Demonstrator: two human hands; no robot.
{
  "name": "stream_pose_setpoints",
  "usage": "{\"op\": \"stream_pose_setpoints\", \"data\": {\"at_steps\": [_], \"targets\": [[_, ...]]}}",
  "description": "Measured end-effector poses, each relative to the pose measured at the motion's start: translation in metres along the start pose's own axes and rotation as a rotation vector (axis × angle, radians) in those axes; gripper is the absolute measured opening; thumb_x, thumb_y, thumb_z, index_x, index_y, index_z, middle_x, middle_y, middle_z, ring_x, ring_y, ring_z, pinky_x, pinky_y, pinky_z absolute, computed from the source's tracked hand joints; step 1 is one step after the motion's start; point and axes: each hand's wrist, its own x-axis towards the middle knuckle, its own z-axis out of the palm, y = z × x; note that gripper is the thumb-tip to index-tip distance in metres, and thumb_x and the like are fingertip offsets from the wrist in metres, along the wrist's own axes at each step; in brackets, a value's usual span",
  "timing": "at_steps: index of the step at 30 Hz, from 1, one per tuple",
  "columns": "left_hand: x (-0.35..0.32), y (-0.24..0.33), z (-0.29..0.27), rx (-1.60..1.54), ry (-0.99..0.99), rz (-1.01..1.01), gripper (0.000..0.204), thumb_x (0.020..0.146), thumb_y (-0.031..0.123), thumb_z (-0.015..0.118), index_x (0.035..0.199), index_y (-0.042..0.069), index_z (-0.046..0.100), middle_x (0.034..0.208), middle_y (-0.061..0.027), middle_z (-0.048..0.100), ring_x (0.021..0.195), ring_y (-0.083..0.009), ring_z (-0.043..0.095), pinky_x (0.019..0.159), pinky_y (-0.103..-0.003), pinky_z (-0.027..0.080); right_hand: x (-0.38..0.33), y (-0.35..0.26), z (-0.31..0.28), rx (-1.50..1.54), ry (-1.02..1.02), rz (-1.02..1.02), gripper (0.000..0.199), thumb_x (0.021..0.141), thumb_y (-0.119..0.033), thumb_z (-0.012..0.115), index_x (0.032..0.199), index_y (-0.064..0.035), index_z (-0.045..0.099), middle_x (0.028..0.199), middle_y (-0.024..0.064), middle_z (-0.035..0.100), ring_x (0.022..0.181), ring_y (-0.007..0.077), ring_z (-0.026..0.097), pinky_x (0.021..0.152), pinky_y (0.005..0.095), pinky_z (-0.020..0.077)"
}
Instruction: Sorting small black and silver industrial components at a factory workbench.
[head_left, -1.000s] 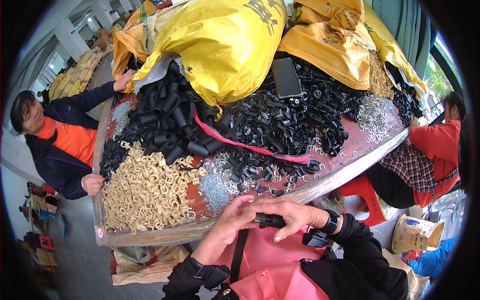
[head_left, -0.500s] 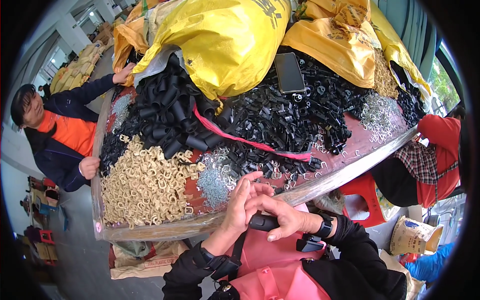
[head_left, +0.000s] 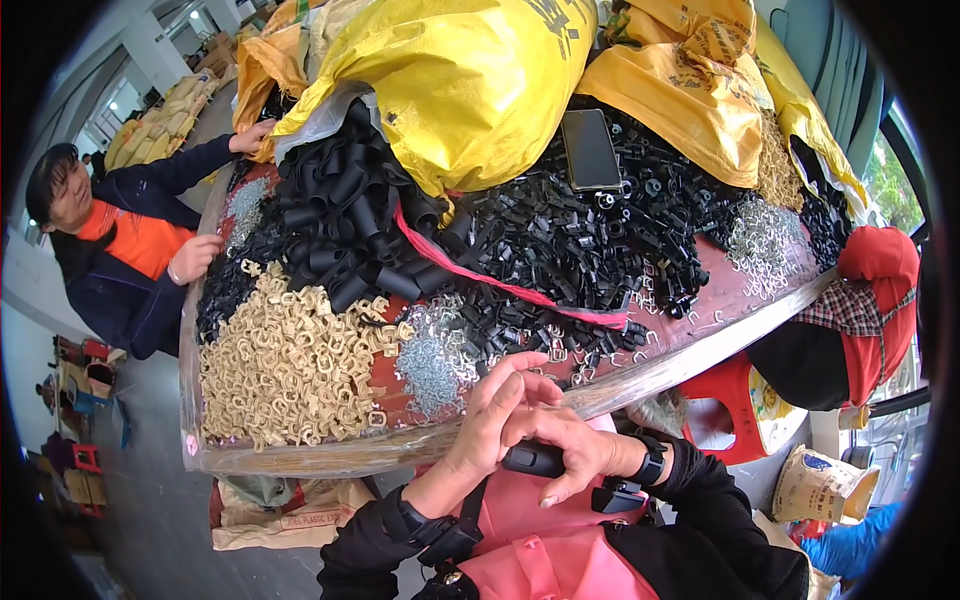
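Note:
In front of the table edge, my left hand [head_left: 482,428] is held up with its fingers stretched out, close against my right hand. My right hand [head_left: 578,440] curls round a smooth, rounded black piece [head_left: 534,460], its thumb hanging down beside it. Part of that piece is hidden by the fingers, so its exact kind does not show. The right fingertips overlap the left palm. Just beyond my hands lie a heap of small grey-blue pieces [head_left: 428,375], mixed with shiny metal bits, and a heap of black plastic parts [head_left: 560,250].
Beige plastic loops [head_left: 290,370] fill the table's near left. Behind them are wide black tubes [head_left: 345,215], a pink strip [head_left: 450,265], a phone [head_left: 591,150] and a yellow sack [head_left: 470,90]. A co-worker [head_left: 130,240] stands left; a person in red [head_left: 880,320] sits right, near a red stool [head_left: 728,410].
My hands stay together, the right fingers curled slightly more over the left palm. The co-worker's nearer hand has moved up along the table's left edge. The whole view has shifted slightly.

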Motion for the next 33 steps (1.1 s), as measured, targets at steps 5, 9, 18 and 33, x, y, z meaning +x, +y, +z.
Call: {"op": "stream_pose_setpoints", "data": {"at_steps": [5,9,18,33], "targets": [[0.003,0.000,0.005,0.083,-0.034,0.010,0.065,0.081,0.053,0.042,0.115,-0.002,0.037,0.089,-0.0131,0.055,0.082,-0.0159,0.053,0.077,-0.028,0.041,-0.002,-0.005,-0.004,-0.041,0.006,-0.005,0.061,0.060,-0.044,0.071,0.098,-0.0035,0.047,0.091,0.0073,0.053,0.082,0.0218,0.052,0.074,0.0316,0.0419],[0.005,-0.002,0.012,0.104,-0.074,0.008,0.062,0.082,0.050,0.042,0.115,-0.002,0.037,0.088,-0.0131,0.054,0.083,-0.0165,0.053,0.079,-0.028,0.041,-0.008,-0.006,-0.011,0.020,-0.008,0.039,0.059,0.063,-0.047,0.069,0.097,-0.0021,0.050,0.091,0.0071,0.054,0.083,0.0187,0.052,0.074,0.0296,0.0416],[0.004,-0.012,-0.013,0.212,0.090,-0.091,0.032,0.086,0.022,0.048,0.108,0.000,0.046,0.090,-0.0096,0.056,0.083,-0.0170,0.055,0.079,-0.027,0.043,-0.115,-0.005,-0.093,0.565,0.076,0.517,0.046,0.075,-0.041,0.060,0.091,0.0013,0.054,0.085,0.0053,0.056,0.078,0.0126,0.052,0.071,0.0266,0.0419],[0.004,-0.004,-0.039,0.304,0.206,-0.105,0.028,0.081,0.009,0.053,0.107,0.000,0.047,0.088,-0.0075,0.057,0.079,-0.0125,0.055,0.074,-0.025,0.043,-0.294,0.089,-0.046,-0.418,-0.015,1.171,0.032,0.076,-0.034,0.056,0.086,-0.0038,0.059,0.082,0.0111,0.060,0.073,0.0269,0.058,0.066,0.0341,0.0454]]}}
